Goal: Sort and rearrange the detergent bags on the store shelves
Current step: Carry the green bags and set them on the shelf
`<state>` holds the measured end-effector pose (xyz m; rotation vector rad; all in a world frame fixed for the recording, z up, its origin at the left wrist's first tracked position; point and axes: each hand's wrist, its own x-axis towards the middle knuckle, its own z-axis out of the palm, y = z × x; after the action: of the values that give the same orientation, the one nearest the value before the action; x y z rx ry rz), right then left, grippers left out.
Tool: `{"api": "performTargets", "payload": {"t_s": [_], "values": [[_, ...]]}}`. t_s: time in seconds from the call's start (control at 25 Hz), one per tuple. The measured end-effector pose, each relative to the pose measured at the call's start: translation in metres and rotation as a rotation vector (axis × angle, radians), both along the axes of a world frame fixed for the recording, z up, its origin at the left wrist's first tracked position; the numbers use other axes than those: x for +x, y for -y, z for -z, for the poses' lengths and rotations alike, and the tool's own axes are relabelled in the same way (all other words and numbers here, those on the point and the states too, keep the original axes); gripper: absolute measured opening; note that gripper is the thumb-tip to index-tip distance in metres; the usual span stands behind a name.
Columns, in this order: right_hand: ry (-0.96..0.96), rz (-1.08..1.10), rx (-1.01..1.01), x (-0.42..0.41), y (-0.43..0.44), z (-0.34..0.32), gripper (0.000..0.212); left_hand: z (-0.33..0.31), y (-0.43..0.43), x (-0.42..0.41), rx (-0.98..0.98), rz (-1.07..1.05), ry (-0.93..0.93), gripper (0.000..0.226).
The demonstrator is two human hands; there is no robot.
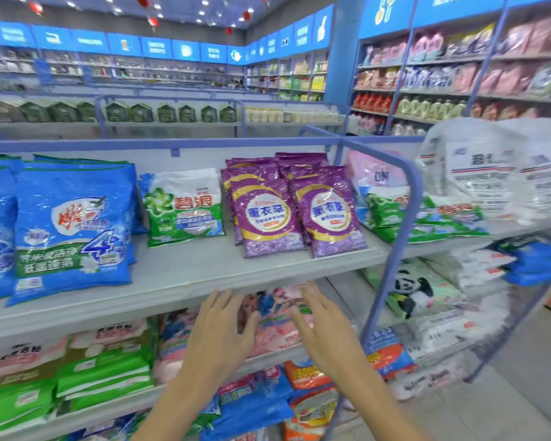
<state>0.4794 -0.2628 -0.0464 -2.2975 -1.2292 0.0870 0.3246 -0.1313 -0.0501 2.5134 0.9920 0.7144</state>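
Note:
My left hand [218, 326] and my right hand [323, 326] are stretched forward with straight fingers, just below the front edge of the top shelf [185, 275]. Both hold nothing. Between and behind them lies a pink detergent bag [275, 316] on the second shelf. On the top shelf stand purple bags [295, 211], one green-and-white bag [183, 206] and large blue bags [74, 224]. Whether my fingers touch the pink bag I cannot tell.
A blue metal shelf frame [404, 218] rises right of my hands. Beyond it lie green-and-white bags [427, 218], big white bags [497, 167] and a panda-print bag [417, 291]. Green and pink packs [102, 364] fill the second shelf at left; orange and blue bags [299, 396] lie lower.

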Motion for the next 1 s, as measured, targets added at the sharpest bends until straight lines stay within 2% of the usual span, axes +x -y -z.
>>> {"api": "performTargets", "payload": {"t_s": [0.24,0.52,0.8,1.0], "values": [[-0.088,0.185,-0.024,0.061,0.096,-0.001,0.056,0.006,0.063,0.072,-0.053,0.168,-0.013,0.060],[-0.135,0.280,0.057,0.193,0.173,-0.009,0.061,-0.013,0.147,0.224,-0.050,0.261,0.003,0.060],[-0.142,0.230,0.077,0.321,0.221,-0.022,0.059,-0.029,0.204,0.350,-0.140,0.221,-0.001,0.065],[-0.171,0.219,0.085,0.396,0.220,-0.027,0.063,-0.035,0.196,0.425,-0.129,0.109,0.068,0.067]]}}
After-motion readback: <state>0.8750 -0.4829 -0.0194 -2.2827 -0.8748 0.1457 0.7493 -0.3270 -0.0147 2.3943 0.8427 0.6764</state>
